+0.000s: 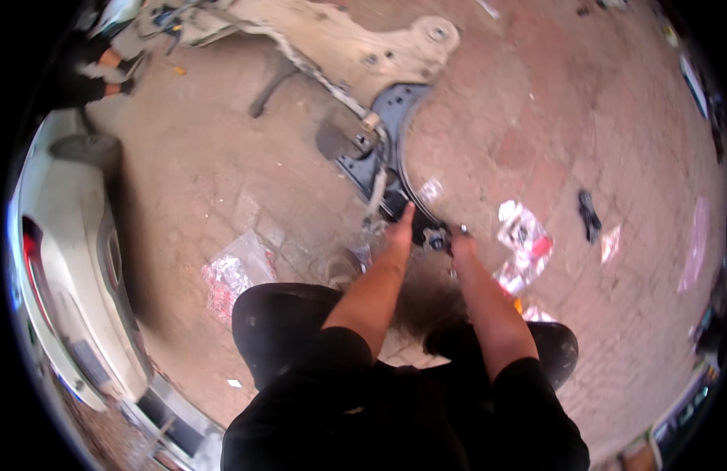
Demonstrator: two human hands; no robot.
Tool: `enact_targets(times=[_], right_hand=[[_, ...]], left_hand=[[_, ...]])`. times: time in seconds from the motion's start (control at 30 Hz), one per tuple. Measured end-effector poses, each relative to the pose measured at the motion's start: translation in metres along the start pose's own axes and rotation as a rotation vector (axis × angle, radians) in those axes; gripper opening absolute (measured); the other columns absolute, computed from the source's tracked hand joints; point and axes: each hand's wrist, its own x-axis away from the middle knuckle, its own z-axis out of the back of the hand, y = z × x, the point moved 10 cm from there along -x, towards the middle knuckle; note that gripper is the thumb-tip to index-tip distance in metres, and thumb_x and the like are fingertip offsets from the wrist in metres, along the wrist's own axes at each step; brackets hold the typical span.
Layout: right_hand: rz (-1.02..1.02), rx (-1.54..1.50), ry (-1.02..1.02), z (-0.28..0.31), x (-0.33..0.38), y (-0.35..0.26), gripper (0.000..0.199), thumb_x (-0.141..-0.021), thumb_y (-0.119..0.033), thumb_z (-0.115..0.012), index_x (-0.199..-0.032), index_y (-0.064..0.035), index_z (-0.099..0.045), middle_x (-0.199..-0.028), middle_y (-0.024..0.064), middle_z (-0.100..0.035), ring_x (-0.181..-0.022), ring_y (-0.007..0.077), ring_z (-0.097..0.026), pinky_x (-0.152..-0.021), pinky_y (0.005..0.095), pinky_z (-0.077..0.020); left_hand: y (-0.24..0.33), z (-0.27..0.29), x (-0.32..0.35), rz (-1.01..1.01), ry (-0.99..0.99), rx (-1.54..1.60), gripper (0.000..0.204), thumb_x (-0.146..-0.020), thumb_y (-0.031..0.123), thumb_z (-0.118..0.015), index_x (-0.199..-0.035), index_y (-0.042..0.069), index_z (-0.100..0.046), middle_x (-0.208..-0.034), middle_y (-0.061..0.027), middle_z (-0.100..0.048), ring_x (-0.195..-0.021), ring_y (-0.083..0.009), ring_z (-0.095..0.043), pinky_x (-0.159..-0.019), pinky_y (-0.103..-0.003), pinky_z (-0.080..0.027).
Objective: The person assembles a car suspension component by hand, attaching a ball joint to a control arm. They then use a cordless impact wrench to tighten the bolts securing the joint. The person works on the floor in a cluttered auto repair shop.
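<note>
A black curved car control arm [402, 110] lies on the ground in front of me, joined at its far end to a large dusty beige metal subframe [355, 39]. My left hand [401, 228] is closed round the near end of the control arm, its thumb lying along the top. Close to it on the right, my right hand [462, 245] is closed at the tip, beside a round ball joint [436, 240]. The right fingers are partly hidden, and what they grip there is not distinct. A stabilizer bar [324, 82] runs along the subframe's near side.
Clear plastic packaging [242, 267] lies on the paved floor to my left. More torn wrapping [526, 243] is at the right, near a small black part [589, 216]. A white car bumper [81, 251] stands at the far left. Another person's legs [112, 74] show behind it.
</note>
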Motion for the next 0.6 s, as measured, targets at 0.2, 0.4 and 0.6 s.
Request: enact_targets(times=[0.2, 0.4, 0.6], right_hand=[[0.213, 0.222, -0.165, -0.037, 0.032, -0.05, 0.051, -0.091, -0.038, -0.06, -0.122, 0.0023, -0.058, -0.105, 0.0149, -0.063, -0.09, 0.0224, -0.059, -0.079, 0.0376, -0.0482], [0.151, 0.144, -0.283, -0.05, 0.015, -0.041, 0.038, -0.093, -0.027, -0.055, -0.122, -0.0016, -0.056, -0.093, 0.0107, -0.062, -0.072, 0.0192, -0.059, -0.06, 0.0342, -0.049], [0.124, 0.147, -0.383, -0.049, 0.025, -0.047, 0.027, -0.091, -0.016, -0.051, -0.115, -0.0025, -0.055, -0.083, 0.0089, -0.059, -0.062, 0.0183, -0.057, -0.051, 0.0342, -0.0467]], left_hand=[[-0.037, -0.011, -0.034, 0.14, -0.054, 0.315, 0.101, -0.068, 0.061, -0.077, -0.132, -0.01, -0.046, -0.136, -0.0218, -0.049, -0.123, -0.0286, -0.049, -0.105, -0.038, -0.036], [-0.041, -0.017, -0.03, 0.221, -0.134, 0.41, 0.109, -0.065, 0.057, -0.081, -0.14, -0.007, -0.036, -0.139, -0.0212, -0.046, -0.123, -0.0296, -0.05, -0.103, -0.04, -0.041], [-0.029, -0.012, -0.015, 0.258, -0.162, 0.632, 0.095, -0.067, 0.044, -0.085, -0.134, -0.008, -0.043, -0.127, -0.0192, -0.056, -0.107, -0.0273, -0.061, -0.09, -0.04, -0.052]])
